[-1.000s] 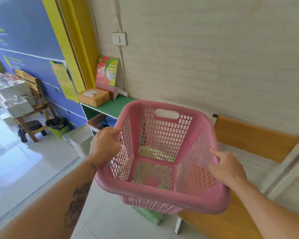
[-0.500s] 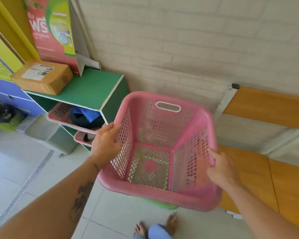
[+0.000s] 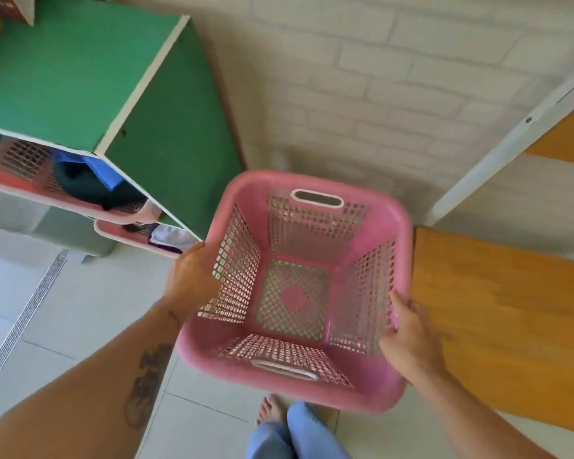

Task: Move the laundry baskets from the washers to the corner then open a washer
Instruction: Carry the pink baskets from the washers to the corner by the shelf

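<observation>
An empty pink laundry basket (image 3: 242,187) with mesh walls is low over the floor, in the corner between a green shelf unit and a wooden bench. My left hand (image 3: 189,276) grips its left rim. On the opposite rim, my right hand (image 3: 411,339) holds on with the fingers curled over the edge. Green shows through the mesh, from something underneath that is otherwise hidden. No washer is in view.
The green shelf unit (image 3: 63,77) stands at the left, with two pink baskets (image 3: 47,190) of clothes on its shelves. An orange wooden bench (image 3: 497,309) is on the right against the white brick wall (image 3: 362,77). My bare foot (image 3: 272,412) is on the white tiles.
The basket has gone down toward the floor in the corner, with both hands holding its rims throughout. My view has tilted further downward and closer to the shelf.
</observation>
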`<action>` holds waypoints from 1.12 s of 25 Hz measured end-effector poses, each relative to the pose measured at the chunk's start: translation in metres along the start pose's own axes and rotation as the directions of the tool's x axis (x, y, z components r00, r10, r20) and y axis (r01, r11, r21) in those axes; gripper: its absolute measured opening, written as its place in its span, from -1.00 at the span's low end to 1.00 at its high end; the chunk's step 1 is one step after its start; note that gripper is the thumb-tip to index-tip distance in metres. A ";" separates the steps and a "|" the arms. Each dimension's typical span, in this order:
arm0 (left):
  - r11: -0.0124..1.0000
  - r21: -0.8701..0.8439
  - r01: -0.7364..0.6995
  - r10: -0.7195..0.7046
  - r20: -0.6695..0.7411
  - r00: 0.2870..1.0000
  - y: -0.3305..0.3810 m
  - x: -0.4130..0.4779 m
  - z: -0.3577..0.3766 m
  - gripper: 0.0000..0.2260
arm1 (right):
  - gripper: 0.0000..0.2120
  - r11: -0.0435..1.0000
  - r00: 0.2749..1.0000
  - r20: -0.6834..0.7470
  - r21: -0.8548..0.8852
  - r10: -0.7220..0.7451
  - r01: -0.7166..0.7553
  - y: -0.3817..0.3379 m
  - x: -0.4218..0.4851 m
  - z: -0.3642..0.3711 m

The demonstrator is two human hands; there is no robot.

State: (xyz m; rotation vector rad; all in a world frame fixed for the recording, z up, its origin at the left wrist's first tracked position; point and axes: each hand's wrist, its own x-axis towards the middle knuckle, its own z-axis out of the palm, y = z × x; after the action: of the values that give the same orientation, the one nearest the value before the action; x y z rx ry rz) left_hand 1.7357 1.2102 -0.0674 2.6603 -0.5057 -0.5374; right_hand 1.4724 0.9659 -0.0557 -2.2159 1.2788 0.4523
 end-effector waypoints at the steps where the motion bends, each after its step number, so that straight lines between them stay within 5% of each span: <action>1: 0.999 -0.005 0.049 -0.049 0.044 0.998 -0.003 0.001 0.006 -0.42 | -0.26 1.000 0.999 0.041 -0.007 -0.003 0.004 0.003 0.004 0.011; 6: 0.969 -0.159 0.188 -0.150 0.227 0.962 0.007 -0.011 0.036 -0.49 | -0.34 1.000 0.981 0.193 -0.021 -0.010 0.015 0.005 0.016 0.028; 10: 0.960 -0.195 0.202 -0.163 0.200 0.966 0.036 -0.027 0.023 -0.57 | -0.46 0.999 0.981 0.191 0.029 -0.017 0.012 -0.008 0.011 -0.001; 13: 0.964 -0.192 0.181 -0.148 0.174 0.973 0.056 -0.037 -0.012 -0.57 | -0.72 0.995 0.983 0.169 0.084 -0.068 0.054 -0.020 -0.004 -0.037; 16: 0.974 -0.209 0.090 -0.058 0.151 0.987 0.073 -0.057 -0.051 -0.61 | -0.75 0.987 0.989 0.089 0.119 -0.115 0.104 -0.029 -0.035 -0.076; 22: 0.956 -0.247 -0.159 0.189 0.103 0.977 0.104 -0.101 -0.109 -0.70 | -0.47 0.982 0.998 -0.004 0.179 -0.056 0.056 -0.023 -0.127 -0.135; 28: 0.857 -0.151 -0.492 0.513 0.157 0.844 0.144 -0.159 -0.146 -0.67 | -0.49 0.952 0.979 -0.176 0.303 0.100 -0.043 0.015 -0.246 -0.149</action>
State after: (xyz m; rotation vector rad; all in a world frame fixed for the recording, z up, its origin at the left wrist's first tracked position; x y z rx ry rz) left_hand 1.6225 1.1933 0.1657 2.2482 -1.1584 -0.6337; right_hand 1.3406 1.0399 0.1900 -1.9977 1.4257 0.0656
